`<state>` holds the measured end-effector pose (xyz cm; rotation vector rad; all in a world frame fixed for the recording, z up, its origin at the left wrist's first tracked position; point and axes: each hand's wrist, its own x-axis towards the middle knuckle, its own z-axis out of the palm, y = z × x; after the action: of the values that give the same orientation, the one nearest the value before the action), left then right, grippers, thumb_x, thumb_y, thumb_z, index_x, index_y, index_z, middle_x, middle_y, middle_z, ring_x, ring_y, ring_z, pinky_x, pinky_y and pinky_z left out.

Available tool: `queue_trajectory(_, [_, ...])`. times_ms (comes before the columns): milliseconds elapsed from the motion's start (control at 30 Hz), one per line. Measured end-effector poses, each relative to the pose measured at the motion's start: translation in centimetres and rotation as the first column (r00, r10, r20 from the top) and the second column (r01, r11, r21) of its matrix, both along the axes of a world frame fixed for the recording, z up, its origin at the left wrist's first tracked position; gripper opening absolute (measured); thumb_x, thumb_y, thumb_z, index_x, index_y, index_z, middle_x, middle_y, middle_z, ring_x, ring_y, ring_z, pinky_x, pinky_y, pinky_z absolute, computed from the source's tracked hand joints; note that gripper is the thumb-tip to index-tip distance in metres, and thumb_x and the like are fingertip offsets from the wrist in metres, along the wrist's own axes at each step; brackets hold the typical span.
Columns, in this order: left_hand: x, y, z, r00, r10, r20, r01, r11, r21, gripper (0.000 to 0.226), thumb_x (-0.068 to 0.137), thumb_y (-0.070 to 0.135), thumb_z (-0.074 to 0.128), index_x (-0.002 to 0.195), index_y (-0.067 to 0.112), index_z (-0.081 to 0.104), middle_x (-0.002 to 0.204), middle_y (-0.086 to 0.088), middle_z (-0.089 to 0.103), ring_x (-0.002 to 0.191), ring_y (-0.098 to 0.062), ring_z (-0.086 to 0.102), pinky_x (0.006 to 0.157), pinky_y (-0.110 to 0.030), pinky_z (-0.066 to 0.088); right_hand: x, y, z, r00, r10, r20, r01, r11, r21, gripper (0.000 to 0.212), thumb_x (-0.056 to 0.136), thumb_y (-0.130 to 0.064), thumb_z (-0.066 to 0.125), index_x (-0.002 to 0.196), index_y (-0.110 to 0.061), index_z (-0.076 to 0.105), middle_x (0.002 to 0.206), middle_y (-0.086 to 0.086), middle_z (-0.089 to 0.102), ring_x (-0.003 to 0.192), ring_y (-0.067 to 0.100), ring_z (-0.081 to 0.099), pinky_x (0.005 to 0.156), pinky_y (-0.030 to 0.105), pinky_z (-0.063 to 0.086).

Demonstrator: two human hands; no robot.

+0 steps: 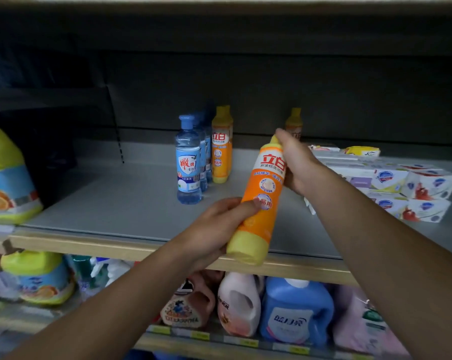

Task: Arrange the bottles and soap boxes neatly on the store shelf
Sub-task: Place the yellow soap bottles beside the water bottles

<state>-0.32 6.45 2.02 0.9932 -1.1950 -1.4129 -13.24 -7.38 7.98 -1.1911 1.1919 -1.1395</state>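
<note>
Both hands hold 1 orange dish-soap bottle tilted in the air over the front edge of the grey shelf, yellow cap up and away, yellow base toward the camera. The left hand wraps the lower half — fingers curled round the bottle, thumb lying across the orange label. The right hand grips the upper part near the cap, fingers clamped round the neck.

Farther back on the shelf stands a row of clear blue bottles with blue caps, upright, 1 behind another. Just beside them on the right stand matching orange bottles, also upright. A lone orange bottle stands at the back, partly hidden by the right hand.

On the right end of the shelf lie white soap boxes — stacked, some askew. A green-topped jug sits at far left.
</note>
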Motion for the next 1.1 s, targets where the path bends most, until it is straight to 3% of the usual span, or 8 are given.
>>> queue_trajectory(167, [-0.9, 0.4, 1.6, 0.94, 0.056, -0.337, 0.041, 0.961, 0.274, 0.065, 0.06, 0.04, 0.072, 0.11, 0.001, 0.058, 0.075, -0.02, 0.066, 0.057, -0.027, 0.066, 0.048, -0.034, 0.055, -0.2, 0.2, -3.5, 0.939, 0.269, 0.215, -0.309, 0.933, 0.186, 0.057, 0.087, -0.053, 0.058, 0.126, -0.01, 0.06, 0.11, 0.013, 0.069, 0.093, 0.027, 0.07, 0.087, 0.044, 0.056])
queue_trajectory(300, [-0.2, 0.2, 1.9, 0.892, 0.033, -0.452, 0.134, 0.934, 0.332, 0.066, 0.069, 0.04, 0.067, 0.121, 0.0, 0.055, 0.081, -0.019, 0.066, 0.058, -0.027, 0.068, 0.046, -0.031, 0.055, 0.0, 0.4, -4.3, 0.938, 0.284, 0.199, -0.318, 0.934, 0.166, 0.035, 0.091, -0.038, 0.056, 0.113, -0.013, 0.064, 0.097, 0.009, 0.067, 0.076, 0.021, 0.07, 0.067, 0.034, 0.059])
queue_trajectory(500, [0.8, -0.7, -0.6, 0.993, 0.115, 0.026, -0.118, 0.984, 0.135, 0.035, 0.093, 0.045, 0.053, 0.113, 0.016, 0.059, 0.101, -0.007, 0.071, 0.083, -0.025, 0.069, 0.067, -0.038, 0.06, -0.1, 0.2, -2.1, 0.995, 0.094, -0.038, -0.097, 0.993, -0.066, 0.05, 0.081, -0.038, 0.075, 0.12, -0.016, 0.053, 0.102, 0.011, 0.07, 0.078, 0.026, 0.074, 0.063, 0.046, 0.061])
queue_trajectory(600, [0.6, -1.2, -2.8, 0.808, 0.387, 0.444, -0.291, 0.918, -0.27, 0.031, 0.093, 0.044, 0.057, 0.119, 0.032, 0.046, 0.106, 0.01, 0.06, 0.091, -0.006, 0.063, 0.078, -0.03, 0.056, 0.6, 0.9, -1.3, 0.97, -0.07, -0.231, 0.014, 0.972, -0.236, 0.051, 0.077, -0.047, 0.075, 0.115, -0.023, 0.05, 0.104, 0.002, 0.065, 0.084, 0.022, 0.071, 0.068, 0.044, 0.061])
queue_trajectory(667, [0.2, -1.8, -4.3, 0.661, 0.556, 0.504, -0.285, 0.808, -0.516, 0.035, 0.094, 0.041, 0.055, 0.126, 0.029, 0.044, 0.11, 0.008, 0.057, 0.093, -0.009, 0.059, 0.078, -0.028, 0.051, 1.1, 1.4, -1.2, 0.945, -0.157, -0.288, 0.057, 0.944, -0.325, 0.053, 0.077, -0.054, 0.073, 0.115, -0.026, 0.047, 0.103, -0.003, 0.061, 0.086, 0.02, 0.068, 0.072, 0.043, 0.061])
queue_trajectory(767, [-0.1, -2.2, -4.5, 0.752, 0.571, 0.329, -0.388, 0.787, -0.48, 0.017, 0.097, 0.036, 0.053, 0.113, 0.035, 0.054, 0.102, 0.01, 0.063, 0.09, -0.011, 0.062, 0.071, -0.026, 0.05, 0.9, 1.8, -0.7, 0.957, -0.064, -0.284, -0.045, 0.932, -0.36, 0.044, 0.083, -0.058, 0.062, 0.115, -0.029, 0.049, 0.101, -0.005, 0.063, 0.087, 0.017, 0.069, 0.073, 0.041, 0.061])
queue_trajectory(867, [0.1, -1.9, -3.0, 0.924, 0.345, -0.163, -0.347, 0.938, 0.013, 0.02, 0.096, 0.032, 0.049, 0.105, 0.02, 0.061, 0.087, -0.007, 0.07, 0.068, -0.024, 0.068, 0.052, -0.029, 0.052, 0.2, 2.2, -0.8, 0.963, 0.104, -0.247, -0.18, 0.935, -0.306, 0.038, 0.093, -0.054, 0.049, 0.122, -0.03, 0.052, 0.103, -0.004, 0.066, 0.085, 0.019, 0.072, 0.075, 0.039, 0.061])
queue_trajectory(1100, [1.2, -1.2, -2.6, 0.739, -0.213, -0.639, 0.338, 0.938, 0.078, 0.059, 0.087, 0.046, 0.043, 0.12, -0.001, 0.059, 0.092, -0.012, 0.065, 0.057, -0.018, 0.061, 0.043, -0.021, 0.048, 0.3, 2.4, -2.8, 0.888, 0.353, 0.294, -0.345, 0.935, -0.081, 0.04, 0.096, -0.042, 0.054, 0.122, -0.012, 0.056, 0.1, 0.011, 0.067, 0.081, 0.023, 0.073, 0.067, 0.04, 0.058])
